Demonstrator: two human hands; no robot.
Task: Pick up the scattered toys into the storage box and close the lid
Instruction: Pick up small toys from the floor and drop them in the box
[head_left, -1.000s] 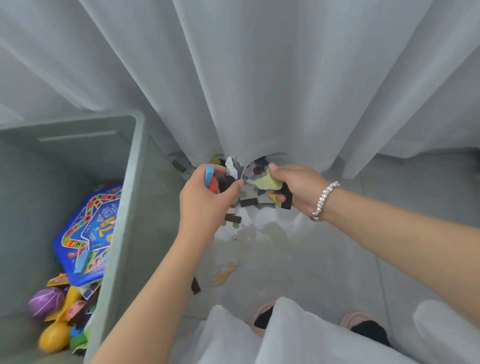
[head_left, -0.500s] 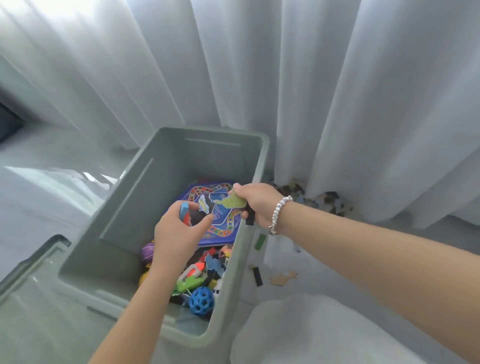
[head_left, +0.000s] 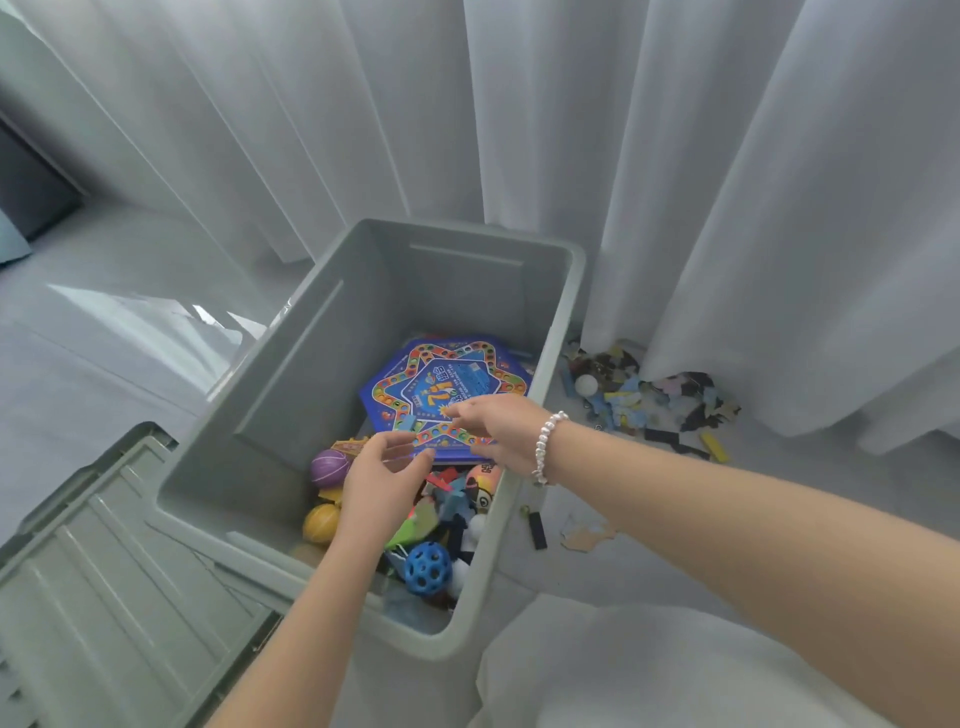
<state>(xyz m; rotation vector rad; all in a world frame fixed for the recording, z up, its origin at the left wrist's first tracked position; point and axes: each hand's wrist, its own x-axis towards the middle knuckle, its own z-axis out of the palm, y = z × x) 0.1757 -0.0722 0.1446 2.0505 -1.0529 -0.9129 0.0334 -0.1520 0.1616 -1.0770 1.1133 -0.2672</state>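
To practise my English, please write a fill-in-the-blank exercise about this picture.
1. Both hands, the left hand and the right hand, are over the open grey ____.
2. The ball with holes is ____ in colour.
3. The bracelet is on the ____ wrist.

Missing words: box; blue; right

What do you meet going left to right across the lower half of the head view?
Lid → purple ball → left hand → blue holed ball → right hand → black piece on the floor → pile of puzzle pieces.
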